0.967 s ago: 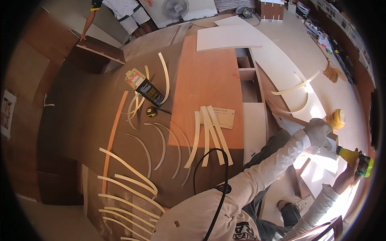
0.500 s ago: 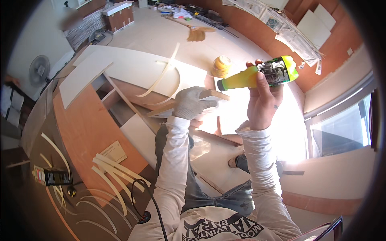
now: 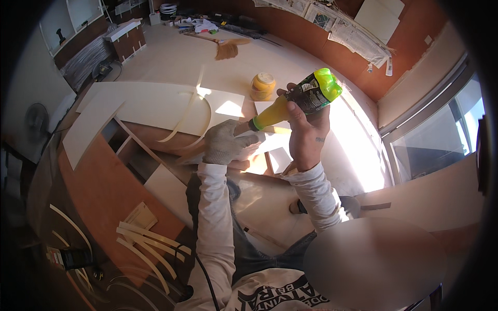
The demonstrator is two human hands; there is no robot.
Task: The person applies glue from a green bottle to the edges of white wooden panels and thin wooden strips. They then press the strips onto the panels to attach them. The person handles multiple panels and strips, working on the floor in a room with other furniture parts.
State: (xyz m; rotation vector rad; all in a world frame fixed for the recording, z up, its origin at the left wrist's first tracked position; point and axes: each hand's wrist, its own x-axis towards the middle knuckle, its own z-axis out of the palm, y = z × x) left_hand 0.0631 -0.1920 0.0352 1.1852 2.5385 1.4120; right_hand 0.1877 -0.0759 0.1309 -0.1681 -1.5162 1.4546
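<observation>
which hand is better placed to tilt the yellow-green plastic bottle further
The bare right hand, probably: it grips the yellow-green plastic bottle near its wider end. The left hand, in a grey knit glove, holds a brown wooden board.

bottle (image 3: 300, 97): bright green and yellow, with black label (image 3: 314, 92). glove (image 3: 222, 144): grey. jar (image 3: 262, 88): yellow. broom (image 3: 226, 50): tan. large panel (image 3: 106, 194): orange-brown.

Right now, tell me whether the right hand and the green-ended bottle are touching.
Touching. The head view shows the right hand wrapped around the bottle, its thumb laid against the near side.
</observation>
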